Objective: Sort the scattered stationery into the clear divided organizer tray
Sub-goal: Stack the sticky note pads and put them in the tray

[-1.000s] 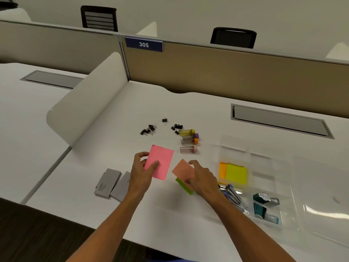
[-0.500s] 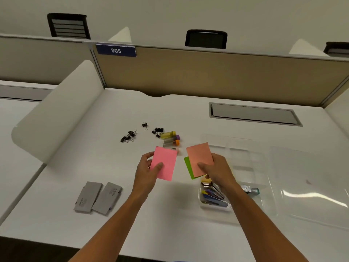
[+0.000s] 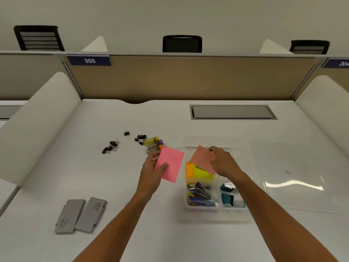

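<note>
While both hands are raised over the white desk [image 3: 56, 176], we read the scene left to right.
Grey cases [image 3: 81, 215]: two, flat on the desk, touching side by side, well left of the hands.
Binder clips [image 3: 111, 146]: scattered black, beyond the left hand.
Highlighters [image 3: 153, 143]: bunched just behind the pink pad.
Left hand [image 3: 153, 173]: we see it pinching the pink pad [image 3: 171, 164], thumb on its face, fingers behind the far edge.
Right hand [image 3: 224, 163]: fingers closed on the salmon pad [image 3: 203, 159], held tilted above the organizer tray [image 3: 200, 208].
Tray contents: orange and yellow-green notes under the salmon pad, staplers and teal clips nearer us.
</note>
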### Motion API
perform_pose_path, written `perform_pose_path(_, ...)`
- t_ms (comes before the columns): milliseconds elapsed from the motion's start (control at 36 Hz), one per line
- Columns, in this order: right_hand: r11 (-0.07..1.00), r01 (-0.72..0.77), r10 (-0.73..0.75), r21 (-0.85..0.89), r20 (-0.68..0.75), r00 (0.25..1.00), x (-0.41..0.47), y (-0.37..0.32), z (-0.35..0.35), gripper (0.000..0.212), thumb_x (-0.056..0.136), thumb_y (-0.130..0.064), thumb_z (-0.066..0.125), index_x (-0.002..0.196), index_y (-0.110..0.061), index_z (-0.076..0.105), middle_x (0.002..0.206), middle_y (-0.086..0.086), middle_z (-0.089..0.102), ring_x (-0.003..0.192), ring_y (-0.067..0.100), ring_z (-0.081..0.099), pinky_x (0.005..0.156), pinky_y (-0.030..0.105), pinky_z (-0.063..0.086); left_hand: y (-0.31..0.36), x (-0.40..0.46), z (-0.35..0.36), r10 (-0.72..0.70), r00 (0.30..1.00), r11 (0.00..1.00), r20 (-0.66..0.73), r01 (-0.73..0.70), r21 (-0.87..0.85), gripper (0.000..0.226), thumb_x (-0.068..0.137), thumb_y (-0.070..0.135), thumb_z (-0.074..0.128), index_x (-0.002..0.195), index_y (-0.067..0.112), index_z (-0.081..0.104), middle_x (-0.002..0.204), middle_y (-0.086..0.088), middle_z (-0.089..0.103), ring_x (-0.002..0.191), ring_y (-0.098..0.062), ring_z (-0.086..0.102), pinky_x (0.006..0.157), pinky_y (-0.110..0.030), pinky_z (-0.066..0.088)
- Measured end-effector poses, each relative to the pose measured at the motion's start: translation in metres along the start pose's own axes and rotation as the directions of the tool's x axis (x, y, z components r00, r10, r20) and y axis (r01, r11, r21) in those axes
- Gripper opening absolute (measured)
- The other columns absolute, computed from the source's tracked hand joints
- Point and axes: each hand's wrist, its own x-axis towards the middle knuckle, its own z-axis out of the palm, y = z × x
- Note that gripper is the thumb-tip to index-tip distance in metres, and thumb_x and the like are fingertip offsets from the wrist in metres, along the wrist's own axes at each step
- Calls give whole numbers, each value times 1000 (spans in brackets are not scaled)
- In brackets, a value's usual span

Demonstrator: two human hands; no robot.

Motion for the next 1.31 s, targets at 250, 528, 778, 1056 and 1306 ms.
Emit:
perform_pose_path(250, 974, 104, -70, -199, 171, 983, 20, -1, 12, 48, 92, 3, 42, 135, -15, 56, 132, 10, 59, 114, 29, 56, 80, 30, 40, 1, 0, -2, 10, 1000, 1000, 7, -10, 17, 34, 96, 19, 59, 127, 28, 49, 122, -2, 63, 106, -19, 61, 82, -33, 53)
perform_pose_path(528, 902, 210, -87, -378, 317, 944, 21, -6, 34, 35, 91, 5, 45, 120, -6, 61, 124, 13, 61, 109, 29, 59, 90, 35, 49, 1, 3, -1, 22, 1000, 1000, 20, -23, 22, 38, 95, 17, 59, 130, 29, 50, 118, -1, 64, 102, -12, 62, 72, -22, 49)
perform_pose_path(778, 864, 213, -118, -456, 228, 967, 21, -5, 33, 45, 91, -3, 51, 136, -11, 53, 133, 9, 51, 117, 29, 56, 94, 40, 51, -1, 11, 9, 34, 995, 996, 95, -41, 78, 37, 91, 12, 62, 122, 32, 62, 112, 4, 64, 99, -13, 62, 70, -21, 48)
perform_pose_path(1056, 834, -29, -40, 551, 113, 993, -3, -12, 16, 34, 99, -48, 49, 102, -24, 73, 89, -7, 73, 69, 7, 62, 59, 24, 47, 10, 25, 33, 22, 987, 982, 162, -52, 182, 25, 85, 20, 71, 105, 30, 61, 95, 2, 67, 88, -13, 66, 64, -22, 52)
perform_pose_path(1306, 788, 40, -37, 615, -18, 999, -17, 5, 11, 13, 91, -14, 69, 92, -26, 72, 91, -4, 71, 82, 9, 61, 73, 23, 47, 15, 30, 48, 47, 978, 983, 205, -82, 163, 34, 86, 22, 72, 114, 34, 56, 93, 2, 69, 84, -7, 66, 58, -11, 47)
